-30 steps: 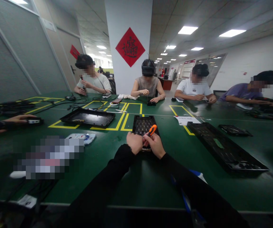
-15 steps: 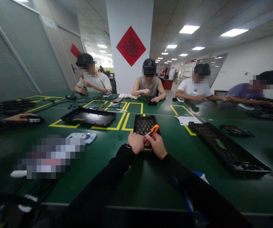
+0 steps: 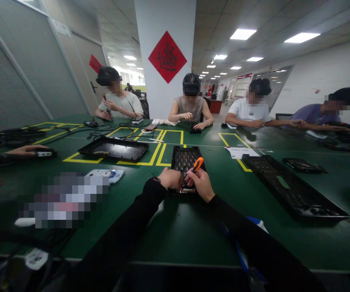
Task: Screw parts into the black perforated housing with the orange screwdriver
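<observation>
In front of me on the green table lies a black tray-like casing (image 3: 184, 157) with a patterned inside, its near end turned towards me. My right hand (image 3: 203, 185) grips a screwdriver (image 3: 197, 163) by its orange-and-black handle, which slants up and away to the right. The tool's tip is hidden by my fingers. My left hand (image 3: 171, 178) bends over the left side of the casing, fingers curled down close to my right fingertips. Whatever its fingers pinch is hidden. Small bits, too tiny to name, show at the casing's near end.
A long black tray (image 3: 297, 188) lies to the right beside a paper sheet (image 3: 242, 152). Another black tray (image 3: 114, 150) is ahead left, a phone-like item (image 3: 114, 175) nearer. Several people sit around the table; a co-worker's hand (image 3: 24, 150) is at left. Cables (image 3: 80, 132) cross the far left.
My left hand has shifted slightly left and turned, its wrist rolling away. More of the casing's near end shows. My right hand keeps the screwdriver in almost the same place.
</observation>
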Motion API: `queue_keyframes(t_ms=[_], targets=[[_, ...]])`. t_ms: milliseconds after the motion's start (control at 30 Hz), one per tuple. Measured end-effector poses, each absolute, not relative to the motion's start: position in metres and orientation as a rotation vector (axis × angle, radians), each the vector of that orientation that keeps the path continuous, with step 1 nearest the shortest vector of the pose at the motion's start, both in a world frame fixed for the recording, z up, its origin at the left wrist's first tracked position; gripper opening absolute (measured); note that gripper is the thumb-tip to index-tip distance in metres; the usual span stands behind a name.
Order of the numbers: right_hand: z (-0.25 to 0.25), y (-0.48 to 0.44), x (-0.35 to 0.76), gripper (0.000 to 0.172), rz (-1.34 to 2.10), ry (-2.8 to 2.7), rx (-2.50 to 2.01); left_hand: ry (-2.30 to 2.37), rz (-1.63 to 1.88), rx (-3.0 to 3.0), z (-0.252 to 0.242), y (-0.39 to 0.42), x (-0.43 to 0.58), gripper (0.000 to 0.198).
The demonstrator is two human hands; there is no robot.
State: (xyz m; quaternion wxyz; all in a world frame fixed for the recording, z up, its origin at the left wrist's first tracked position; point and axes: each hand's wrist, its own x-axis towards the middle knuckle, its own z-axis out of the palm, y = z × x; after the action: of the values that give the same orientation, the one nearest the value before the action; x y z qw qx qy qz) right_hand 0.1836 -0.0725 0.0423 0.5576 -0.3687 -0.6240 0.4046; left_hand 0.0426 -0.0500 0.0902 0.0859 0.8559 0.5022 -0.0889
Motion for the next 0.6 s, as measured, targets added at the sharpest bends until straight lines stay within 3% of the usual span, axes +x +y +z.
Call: queue_keyframes(t_ms=[267, 600], targets=[[0.040, -0.070, 0.183, 0.021, 0.968, -1.446, -0.865, 1.560, -0.484, 2.531, 0.097, -0.045, 0.054, 0.027], [0.041, -0.070, 0.183, 0.022, 1.021, -1.469, -0.833, 1.650, -0.329, 2.579, 0.078, -0.037, 0.056, 0.033]])
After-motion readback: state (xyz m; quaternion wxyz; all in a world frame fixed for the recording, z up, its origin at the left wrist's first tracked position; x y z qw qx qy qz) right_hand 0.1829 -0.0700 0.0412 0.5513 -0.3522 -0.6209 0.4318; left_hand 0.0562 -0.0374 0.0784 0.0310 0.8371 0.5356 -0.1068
